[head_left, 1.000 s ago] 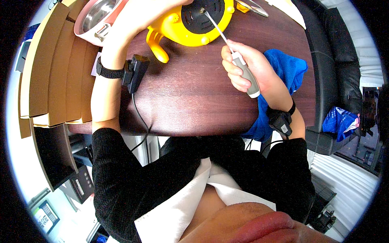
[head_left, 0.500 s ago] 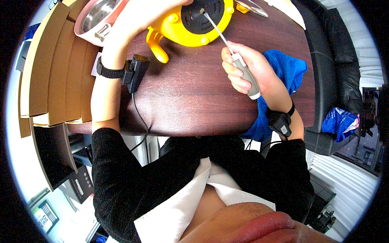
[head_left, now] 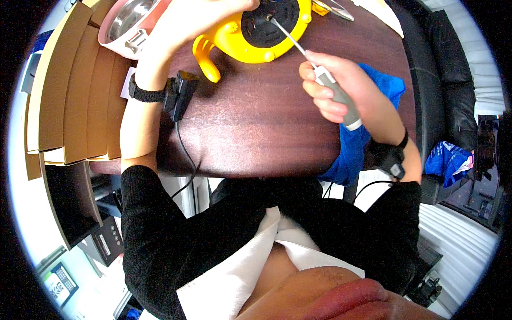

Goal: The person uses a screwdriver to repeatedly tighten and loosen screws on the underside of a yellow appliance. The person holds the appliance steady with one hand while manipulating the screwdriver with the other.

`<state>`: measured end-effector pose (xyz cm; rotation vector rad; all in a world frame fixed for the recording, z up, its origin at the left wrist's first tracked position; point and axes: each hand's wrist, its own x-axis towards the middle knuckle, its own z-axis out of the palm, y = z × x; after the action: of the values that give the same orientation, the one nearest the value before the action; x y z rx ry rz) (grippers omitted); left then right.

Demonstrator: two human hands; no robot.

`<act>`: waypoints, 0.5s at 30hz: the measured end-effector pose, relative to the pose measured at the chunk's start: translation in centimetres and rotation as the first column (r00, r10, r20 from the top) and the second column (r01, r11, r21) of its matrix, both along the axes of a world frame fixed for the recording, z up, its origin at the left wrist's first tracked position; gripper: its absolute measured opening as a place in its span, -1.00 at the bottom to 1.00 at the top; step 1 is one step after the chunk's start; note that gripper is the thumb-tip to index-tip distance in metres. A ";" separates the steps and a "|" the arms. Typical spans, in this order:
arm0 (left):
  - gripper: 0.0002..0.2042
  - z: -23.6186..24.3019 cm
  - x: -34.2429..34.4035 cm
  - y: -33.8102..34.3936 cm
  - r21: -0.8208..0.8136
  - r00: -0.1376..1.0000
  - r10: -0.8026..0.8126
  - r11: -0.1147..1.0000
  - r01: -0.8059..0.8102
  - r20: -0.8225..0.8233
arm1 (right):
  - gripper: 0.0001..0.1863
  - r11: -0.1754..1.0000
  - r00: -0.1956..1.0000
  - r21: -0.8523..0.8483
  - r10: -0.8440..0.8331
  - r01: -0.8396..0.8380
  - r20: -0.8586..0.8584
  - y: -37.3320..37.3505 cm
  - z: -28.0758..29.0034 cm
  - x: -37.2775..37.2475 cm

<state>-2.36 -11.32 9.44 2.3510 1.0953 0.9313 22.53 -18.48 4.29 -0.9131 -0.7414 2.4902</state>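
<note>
In my closed right hand (head_left: pixel 338 93) is a screwdriver (head_left: pixel 336 96) with a grey and white handle. Its metal shaft slants up and left to a small screw point in the black vented disc (head_left: pixel 261 32) of a yellow plastic appliance (head_left: pixel 242 50). That appliance lies with its disc facing up; yellow feet stud its rim and a curved handle juts out at the near left. My left hand (head_left: pixel 205 18) grips the appliance from the far left, one fingertip over the disc's edge. The upper picture edge cuts off part of this hand and of the appliance.
A pink pot (head_left: pixel 125 48) with a metal inside stands at the far left, by cardboard boxes (head_left: pixel 80 85). A blue cloth (head_left: pixel 349 154) hangs over the table's right edge beneath my right forearm. Cables run from both wrist devices. A black sofa (head_left: pixel 426 96) borders the right side.
My right hand and the screwdriver handle have shifted right and slightly down, while the tip stays at the disc. The appliance has moved slightly right and down with my left hand.
</note>
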 end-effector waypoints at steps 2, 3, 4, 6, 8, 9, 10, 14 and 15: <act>-0.34 0.0 0.2 -0.5 0.026 0.999 0.013 1.000 -0.012 -0.031 | -0.61 0.994 0.999 -0.101 0.046 -0.044 0.017 0.5 1.3 0.4; -0.32 -0.2 0.5 -0.8 0.104 0.997 0.035 0.994 -0.028 -0.062 | -0.62 0.990 0.997 -0.131 0.064 -0.059 0.033 0.6 1.6 0.8; -0.31 -0.5 0.7 -1.3 0.182 0.994 0.060 0.982 -0.043 -0.092 | -0.62 0.986 0.998 -0.152 0.066 -0.063 0.015 0.5 1.6 1.0; -0.26 -0.5 0.4 -0.8 0.162 0.988 0.055 0.986 -0.032 -0.145 | -0.62 0.979 0.997 -0.192 0.071 -0.074 -0.021 0.4 1.5 1.3; -0.26 -0.6 0.4 -0.7 0.158 0.990 0.047 0.987 -0.025 -0.135 | -0.61 0.978 0.994 -0.201 0.038 -0.057 -0.098 -0.1 0.6 1.3; -0.26 -0.7 0.3 -0.6 0.157 0.990 0.044 0.987 -0.023 -0.133 | -0.61 0.978 0.990 -0.204 0.023 -0.051 -0.140 -0.3 0.1 1.3; -0.26 -0.9 0.4 -0.4 0.148 0.993 0.027 0.989 -0.010 -0.113 | -0.61 0.978 0.987 -0.206 -0.001 -0.032 -0.158 -0.5 -0.1 1.2; -0.26 -0.8 0.7 -0.4 0.134 0.988 0.059 0.990 -0.040 -0.142 | -0.61 0.993 1.000 -0.120 -0.016 0.014 -0.021 -0.8 0.2 1.0; -0.26 -0.6 0.8 -0.7 0.140 0.980 0.101 0.987 -0.077 -0.171 | -0.61 0.996 0.999 -0.087 0.001 0.003 0.045 -0.6 0.7 1.0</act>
<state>-1.60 -12.00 8.82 2.5526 1.2519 0.8622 23.58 -19.09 5.03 -1.0032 -0.6512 2.5252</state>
